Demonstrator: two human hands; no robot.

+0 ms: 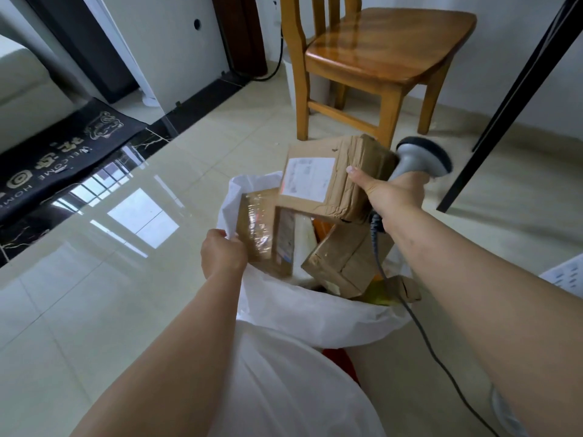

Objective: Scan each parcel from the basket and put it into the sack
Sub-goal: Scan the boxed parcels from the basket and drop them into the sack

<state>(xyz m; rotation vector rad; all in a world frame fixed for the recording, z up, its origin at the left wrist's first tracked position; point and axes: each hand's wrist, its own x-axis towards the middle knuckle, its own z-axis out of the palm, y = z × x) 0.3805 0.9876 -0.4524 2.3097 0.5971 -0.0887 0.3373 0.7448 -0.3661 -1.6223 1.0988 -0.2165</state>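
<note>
A white sack (303,313) stands open on the floor below me, with several brown cardboard parcels (268,234) inside. My left hand (222,253) grips the sack's left rim and holds the mouth open. My right hand (389,192) holds a brown parcel with a white label (325,178) over the sack's mouth, thumb on its taped end. The same hand also holds a grey handheld scanner (424,156), whose cable (419,323) hangs down past the sack. The basket is out of view.
A wooden chair (378,61) stands just behind the sack. A black table leg (511,99) slants down at the right. A black welcome mat (63,152) lies at the left on the glossy tile floor. Papers (564,274) show at the right edge.
</note>
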